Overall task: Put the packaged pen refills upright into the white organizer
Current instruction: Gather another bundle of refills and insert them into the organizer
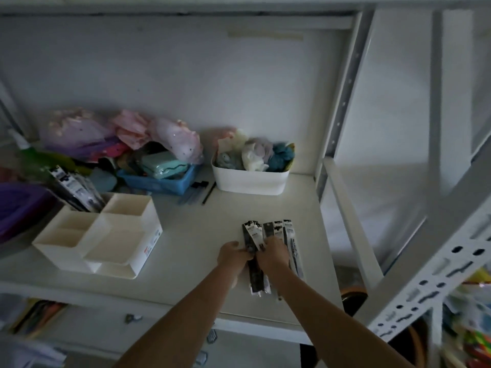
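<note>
Several black-and-white packaged pen refills lie fanned flat on the white shelf at centre right. My left hand and my right hand both close on the middle of this bundle, side by side. The white organizer with open compartments stands at the left of the shelf. Several more refill packs stand upright, leaning, in its back-left compartment. The lower ends of the held packs stick out beneath my hands.
A white bin with cloth items stands at the back. A blue basket and pink and purple bags sit at back left, loose dark pens between them. A purple item is at far left. Perforated metal uprights frame the shelf's right side.
</note>
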A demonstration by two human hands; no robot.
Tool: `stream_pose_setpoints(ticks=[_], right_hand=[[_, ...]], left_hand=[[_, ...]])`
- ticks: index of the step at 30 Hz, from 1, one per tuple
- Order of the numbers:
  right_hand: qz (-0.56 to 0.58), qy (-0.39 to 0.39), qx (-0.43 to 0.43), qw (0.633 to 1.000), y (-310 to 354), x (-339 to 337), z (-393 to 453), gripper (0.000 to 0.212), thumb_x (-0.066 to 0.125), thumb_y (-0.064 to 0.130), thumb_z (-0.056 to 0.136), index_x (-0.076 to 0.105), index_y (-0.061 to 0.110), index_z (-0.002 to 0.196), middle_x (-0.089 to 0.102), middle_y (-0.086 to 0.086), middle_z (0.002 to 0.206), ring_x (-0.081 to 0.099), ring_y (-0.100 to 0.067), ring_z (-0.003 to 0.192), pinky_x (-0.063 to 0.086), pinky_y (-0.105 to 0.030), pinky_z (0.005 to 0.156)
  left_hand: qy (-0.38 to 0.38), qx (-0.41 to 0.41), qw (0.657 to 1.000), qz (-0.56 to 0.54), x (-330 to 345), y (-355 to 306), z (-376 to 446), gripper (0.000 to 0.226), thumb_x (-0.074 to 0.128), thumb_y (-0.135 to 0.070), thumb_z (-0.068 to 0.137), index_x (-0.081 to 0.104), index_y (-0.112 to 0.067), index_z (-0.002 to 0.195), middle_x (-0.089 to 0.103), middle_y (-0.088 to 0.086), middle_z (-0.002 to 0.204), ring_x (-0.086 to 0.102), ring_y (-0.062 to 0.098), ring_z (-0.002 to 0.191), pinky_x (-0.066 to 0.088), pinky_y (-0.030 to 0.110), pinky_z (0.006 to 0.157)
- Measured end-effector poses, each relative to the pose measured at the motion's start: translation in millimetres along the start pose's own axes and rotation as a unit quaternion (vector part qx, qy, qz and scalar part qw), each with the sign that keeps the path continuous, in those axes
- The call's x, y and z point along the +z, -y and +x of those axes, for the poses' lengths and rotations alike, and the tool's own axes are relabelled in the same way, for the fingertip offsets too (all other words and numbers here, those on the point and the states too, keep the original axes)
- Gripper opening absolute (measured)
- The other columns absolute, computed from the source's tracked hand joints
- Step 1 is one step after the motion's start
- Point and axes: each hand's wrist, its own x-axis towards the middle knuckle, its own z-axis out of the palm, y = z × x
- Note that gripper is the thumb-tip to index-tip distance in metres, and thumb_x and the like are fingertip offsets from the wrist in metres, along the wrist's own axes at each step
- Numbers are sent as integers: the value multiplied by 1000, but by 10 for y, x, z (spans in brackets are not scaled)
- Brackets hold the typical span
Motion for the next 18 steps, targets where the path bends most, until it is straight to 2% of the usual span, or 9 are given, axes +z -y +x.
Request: stream_pose_setpoints(ticks=[2, 5, 7, 9, 11, 13, 15, 16, 18], right_hand=[[35, -7, -11, 999, -7, 12, -20, 20, 47, 3, 86, 64, 1, 97, 69, -19, 101, 61, -26, 83, 44, -26, 60], [86, -37, -37, 995, 67, 2, -81, 25, 44, 1, 86, 64, 2, 101, 70, -20, 100, 63, -31, 89, 51, -33, 72], [119, -58, -55, 990, 189, -15, -121, 28, 42, 0, 85, 61, 3, 105, 69, -21, 102, 63, -35, 94, 53, -41, 79], [150, -86, -73, 982, 385, -36, -149, 28, 41, 1, 86, 60, 5, 106, 69, -20, 101, 63, -34, 90, 51, -39, 74], [198, -111, -89, 970, 654, -47, -187, 26, 40, 2, 88, 59, 6, 106, 68, -17, 96, 62, -31, 85, 47, -33, 67], [233, -139, -107, 956, 952, -11, -222, 25, 38, 5, 91, 59, 7, 105, 67, -17, 96, 62, -33, 89, 47, -36, 71], [265, -169, -129, 941, 1297, 95, -256, 25, 36, 6, 92, 58, 5, 104, 67, -19, 100, 61, -34, 91, 48, -38, 77], [280, -184, -140, 932, 1452, 152, -272, 25, 36, 5, 92, 58, 4, 102, 67, -20, 99, 60, -34, 90, 47, -37, 76], [314, -216, -163, 910, 1861, 390, -335, 22, 35, 2, 92, 57, 2, 96, 63, -19, 89, 57, -31, 80, 40, -33, 66]], left_hand=[[36, 1, 999, -9, -21, -23, -57, 23, 64, 5, 80, 66, 10, 102, 66, 27, 103, 62, 24, 90, 47, 29, 82], [71, -16, 997, -22, -67, -115, -123, 14, 59, -4, 87, 67, 2, 78, 65, 14, 76, 60, 13, 50, 51, 19, 50], [90, -20, 995, -42, -153, -217, -144, 15, 59, -5, 86, 63, -8, 71, 61, 8, 68, 59, 14, 54, 52, 22, 53], [104, 11, 993, -53, -286, -349, -134, 7, 60, -4, 85, 66, -6, 80, 64, 9, 73, 60, 16, 61, 54, 29, 62], [89, 76, 993, -31, -485, -514, -89, 8, 61, -5, 85, 65, -3, 91, 66, 17, 84, 61, 21, 64, 54, 36, 70], [65, 164, 984, 14, -739, -687, -8, 11, 64, -11, 84, 64, -3, 92, 67, 27, 94, 63, 27, 73, 55, 43, 76], [40, 240, 969, 46, -1066, -843, 79, 25, 67, -17, 82, 62, -2, 101, 70, 23, 99, 64, 27, 81, 54, 35, 76], [21, 271, 960, 61, -1214, -906, 98, 28, 67, -19, 81, 61, -4, 104, 70, 16, 96, 63, 22, 80, 52, 23, 70], [-18, 339, 935, 108, -1635, -1012, 175, 25, 67, -18, 81, 63, -8, 103, 67, 4, 88, 58, 13, 73, 43, 6, 57]])
